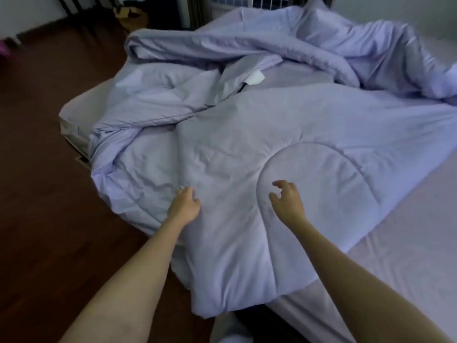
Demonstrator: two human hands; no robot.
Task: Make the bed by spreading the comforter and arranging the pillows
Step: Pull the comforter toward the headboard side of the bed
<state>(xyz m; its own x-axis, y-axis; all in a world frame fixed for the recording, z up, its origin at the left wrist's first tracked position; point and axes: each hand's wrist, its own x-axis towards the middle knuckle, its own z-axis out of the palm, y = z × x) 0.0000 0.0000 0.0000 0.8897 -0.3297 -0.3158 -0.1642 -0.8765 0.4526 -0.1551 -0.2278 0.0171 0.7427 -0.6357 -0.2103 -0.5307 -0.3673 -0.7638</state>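
On the bed: a mattress (408, 256) under a pale lilac sheet (425, 206) fills the middle and right of the view, the sheet bare at lower right and at the far left corner.
Comforter (247, 149): lilac and quilted, it lies crumpled across the mattress, heaped in thick rolls toward the far side and flatter in the near part, where a curved seam (321, 147) of stitching shows; its near corner hangs over the mattress edge toward the person.
Floor (37, 194): dark wood, running along the left side of the bed.
Arms: a bare left forearm (138, 268) and a bare right forearm (358, 268) reach in from the bottom edge over the near part of the comforter.
Left hand (184, 203): at a fold near the comforter's left side, fingers loosely bent and close together, holding nothing; whether the tips touch the cloth cannot be told.
Right hand (286, 199): just inside the curved seam, fingers bent and spread apart, thumb set away from them, holding nothing; contact with the cloth cannot be told.
Basket (129, 17): brownish and blurred, on the floor beyond the bed's far left corner.
Tag (254, 78): small and white, sticking out of a fold in the middle of the comforter.
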